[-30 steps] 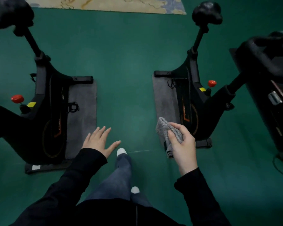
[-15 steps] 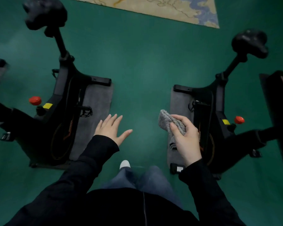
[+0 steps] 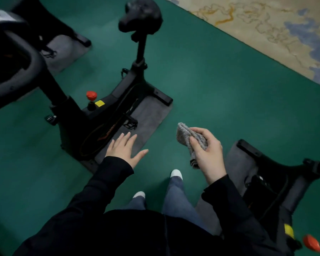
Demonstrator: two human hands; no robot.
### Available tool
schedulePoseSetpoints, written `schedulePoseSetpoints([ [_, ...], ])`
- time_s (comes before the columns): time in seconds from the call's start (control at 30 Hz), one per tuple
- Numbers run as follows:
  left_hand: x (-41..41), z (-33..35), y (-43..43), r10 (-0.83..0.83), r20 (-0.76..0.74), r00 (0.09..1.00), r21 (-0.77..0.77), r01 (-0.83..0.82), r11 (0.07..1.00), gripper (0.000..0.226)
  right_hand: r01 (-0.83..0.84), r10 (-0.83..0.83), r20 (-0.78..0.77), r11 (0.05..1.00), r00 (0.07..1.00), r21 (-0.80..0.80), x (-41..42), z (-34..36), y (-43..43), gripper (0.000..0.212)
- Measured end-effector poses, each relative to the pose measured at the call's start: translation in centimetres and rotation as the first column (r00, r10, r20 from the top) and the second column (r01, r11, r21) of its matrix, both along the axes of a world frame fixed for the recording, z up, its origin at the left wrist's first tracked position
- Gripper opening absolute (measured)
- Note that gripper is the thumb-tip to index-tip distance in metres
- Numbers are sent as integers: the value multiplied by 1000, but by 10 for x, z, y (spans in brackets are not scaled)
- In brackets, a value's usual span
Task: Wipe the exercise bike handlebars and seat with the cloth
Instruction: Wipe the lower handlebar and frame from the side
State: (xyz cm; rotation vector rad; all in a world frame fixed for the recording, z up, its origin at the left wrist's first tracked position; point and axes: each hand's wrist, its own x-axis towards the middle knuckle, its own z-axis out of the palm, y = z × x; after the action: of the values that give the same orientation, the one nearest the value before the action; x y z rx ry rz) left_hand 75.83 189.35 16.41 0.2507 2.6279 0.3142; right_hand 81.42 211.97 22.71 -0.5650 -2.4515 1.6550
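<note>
Cloth (image 3: 183, 134) lies bunched inside the right hand's (image 3: 209, 156) grip, left hand (image 3: 124, 148) splayed free.

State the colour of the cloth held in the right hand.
The cloth is grey, clearest in the head view.

This was a gym, set up as a spin-bike room. A black exercise bike (image 3: 107, 115) with a padded seat (image 3: 140, 14) stood on a grey mat (image 3: 150, 121) on a green floor (image 3: 211, 80). Right of that bike stood a second bike (image 3: 277, 193) on its own mat, and left of it part of a third bike (image 3: 50, 23). Beyond it, a patterned carpet (image 3: 275, 34) edged the floor.
</note>
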Motion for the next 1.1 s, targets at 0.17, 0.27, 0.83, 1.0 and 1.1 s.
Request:
schedulePoseSetpoints([
  [0.17,-13,4,48,149,7,989,-11,-149,989,75,-132,133,-45,991,990,11,-46,5,61,22],
  [0.27,-17,6,76,233,-23,972,3,-233,972,75,-179,179,-48,984,983,8,-68,6,94,27],
  [0.83,-30,-4,80,574,-34,818,-26,-575,818,74,-525,525,-2,851,851,-31,-177,2,87,21],
  [1.0,-60,-10,61,630,-9,777,8,-630,777,71,-592,592,-5,806,806,2,-218,3,60,20],
  [1.1,-78,-12,47,679,-2,734,22,-679,734,70,-656,657,-9,753,754,49,-249,10,34,21],
])
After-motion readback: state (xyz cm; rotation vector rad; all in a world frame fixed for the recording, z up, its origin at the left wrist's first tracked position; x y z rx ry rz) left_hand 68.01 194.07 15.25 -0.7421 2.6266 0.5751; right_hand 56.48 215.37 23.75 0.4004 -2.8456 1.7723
